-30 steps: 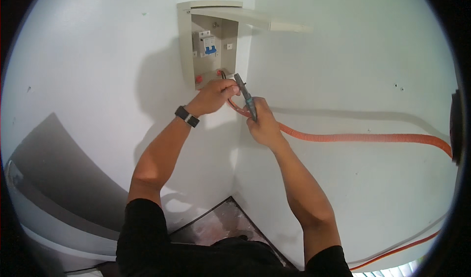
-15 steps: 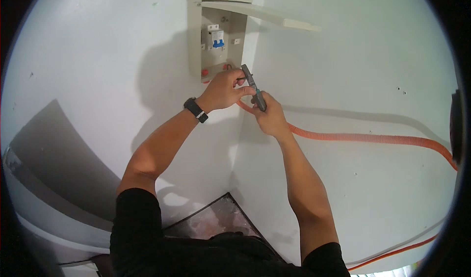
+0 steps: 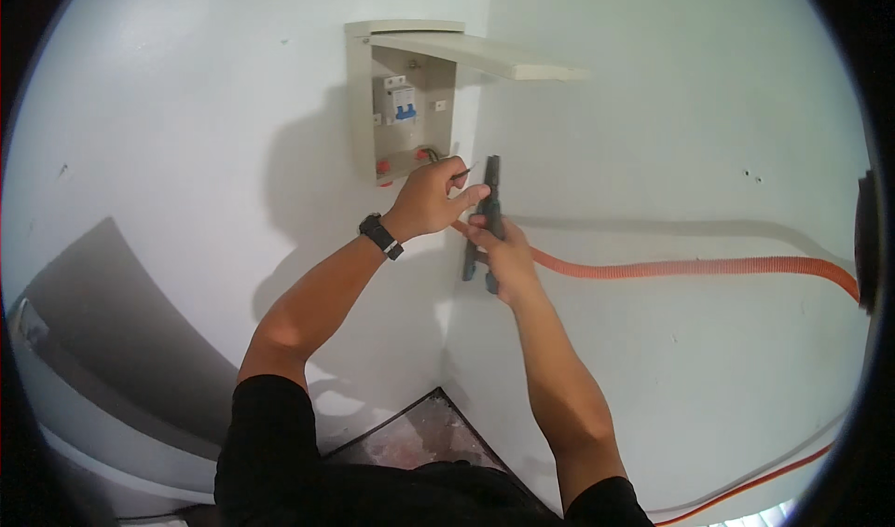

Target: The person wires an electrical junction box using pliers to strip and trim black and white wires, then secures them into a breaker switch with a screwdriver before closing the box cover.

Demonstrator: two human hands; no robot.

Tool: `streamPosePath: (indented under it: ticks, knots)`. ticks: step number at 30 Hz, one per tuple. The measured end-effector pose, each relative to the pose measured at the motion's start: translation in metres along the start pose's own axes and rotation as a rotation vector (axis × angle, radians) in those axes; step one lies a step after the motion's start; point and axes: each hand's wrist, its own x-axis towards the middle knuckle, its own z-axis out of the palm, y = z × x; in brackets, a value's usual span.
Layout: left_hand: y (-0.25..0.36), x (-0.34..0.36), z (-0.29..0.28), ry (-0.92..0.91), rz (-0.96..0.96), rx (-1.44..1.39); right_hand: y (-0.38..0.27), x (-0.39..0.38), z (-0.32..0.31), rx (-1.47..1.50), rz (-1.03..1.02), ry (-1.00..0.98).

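Just below and right of a beige breaker box point(image 3: 360, 117), my left hand point(image 3: 427, 198) is closed, pinching a thin dark wire point(image 3: 461, 173) whose tip pokes out past the fingers. Dark grey wire strippers point(image 3: 493, 184) stand nearly upright in my right hand point(image 3: 503, 255). Their two handles point down below the palm and are apart, and the head is beside the wire's tip. Inside the box hangs a white circuit breaker point(image 3: 402, 100) with blue switches. Dark wires point(image 3: 430, 154) come through the red fitting at the box's bottom. Whether the jaws touch the wire I cannot tell.
The box's lid point(image 3: 508, 61) is swung up and juts out to the right. An orange corrugated conduit point(image 3: 671, 269) runs along the right wall, passing behind my hands. Two white walls meet in a corner by the box. A dark object point(image 3: 867, 242) sits at the far right.
The strippers have turned more upright, and their handles have spread apart. My right hand has moved a little lower. The whole view has shifted slightly, with the box now lower in it.
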Motion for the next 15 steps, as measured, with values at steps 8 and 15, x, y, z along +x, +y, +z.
streamPosePath:
  ticks: [8,15]
  knots:
    - [-0.012,-0.018,-0.014,-0.168,0.100,-0.287,-0.008,0.005,-0.026,-0.620,-0.640,0.202]
    - [-0.017,-0.016,-0.005,-0.237,-0.037,-0.382,-0.001,0.028,-0.030,-0.795,-0.897,0.090]
